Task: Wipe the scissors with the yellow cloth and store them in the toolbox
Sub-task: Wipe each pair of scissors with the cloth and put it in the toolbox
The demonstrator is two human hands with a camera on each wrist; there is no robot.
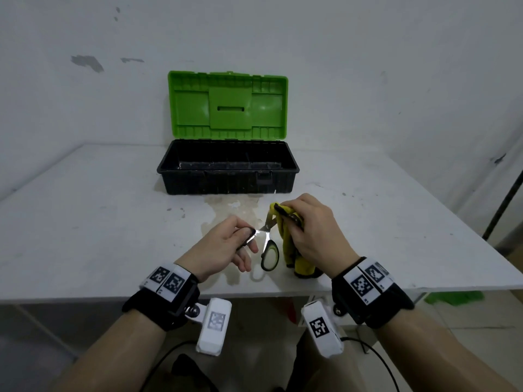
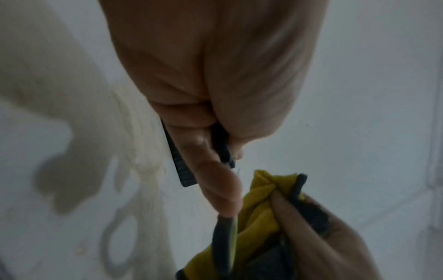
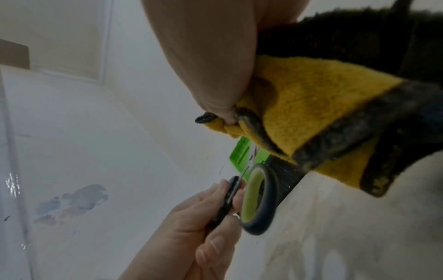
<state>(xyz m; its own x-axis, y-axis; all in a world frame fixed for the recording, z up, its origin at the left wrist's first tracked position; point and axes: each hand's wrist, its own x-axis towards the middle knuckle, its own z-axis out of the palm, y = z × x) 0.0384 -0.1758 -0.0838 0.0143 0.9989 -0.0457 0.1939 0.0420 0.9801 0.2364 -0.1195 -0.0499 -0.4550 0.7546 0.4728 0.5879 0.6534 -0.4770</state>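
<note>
Wiping underway: left hand (image 1: 226,244) pinches steel scissors' (image 1: 267,239) black handle; right hand (image 1: 314,227) grips black-edged yellow cloth (image 1: 285,236) round the blade. Open green-lidded black plastic toolbox (image 1: 226,176) beyond both hands, storing left.

Head view looks down and forward from above the surface's (image 1: 99,222) near edge; both wrist views sit close, sharing the scissors (image 1: 268,244) and cloth (image 1: 285,230).
</note>
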